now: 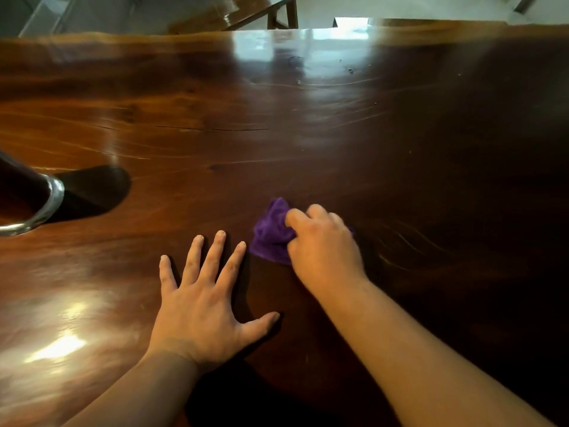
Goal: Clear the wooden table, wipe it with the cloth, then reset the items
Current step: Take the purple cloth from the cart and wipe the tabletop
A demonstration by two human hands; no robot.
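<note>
A wide, glossy dark wooden table [308, 124] fills the view. My right hand [323, 241] is closed on a bunched purple cloth [271, 235] and presses it onto the tabletop near the front middle. The cloth sticks out to the left of my fingers. My left hand [203, 300] lies flat on the wood just left of the cloth, palm down, fingers spread, holding nothing.
A clear glass object [37, 204] with a thick rim stands at the left edge and casts a dark shadow to its right. Beyond the table's far edge I see a wooden bench or table leg [283, 13] and a pale floor.
</note>
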